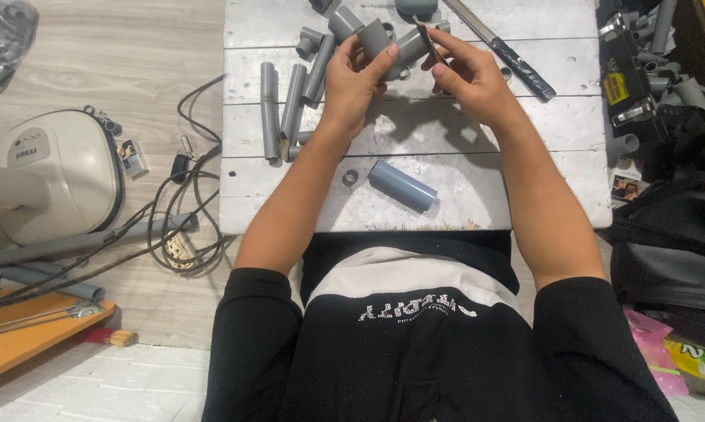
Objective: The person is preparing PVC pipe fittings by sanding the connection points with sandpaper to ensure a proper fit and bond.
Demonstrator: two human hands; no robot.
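Observation:
My left hand (352, 74) grips a grey plastic pipe fitting (399, 45) above the white wooden table (524, 148). My right hand (470, 74) pinches a small brown strip, like sandpaper (431, 41), against the fitting's end. Both hands meet over the far middle of the table. A short grey pipe piece (402, 185) and a small grey ring (350, 177) lie on the table near my forearms.
Several grey pipe lengths (290, 105) and fittings (312, 41) lie at the table's left. A long tool with a black taped handle (509, 55) lies at the far right. A white fan base (55, 172), cables (180, 211) and pipes sit on the floor at left; a bag with fittings (649, 78) is at right.

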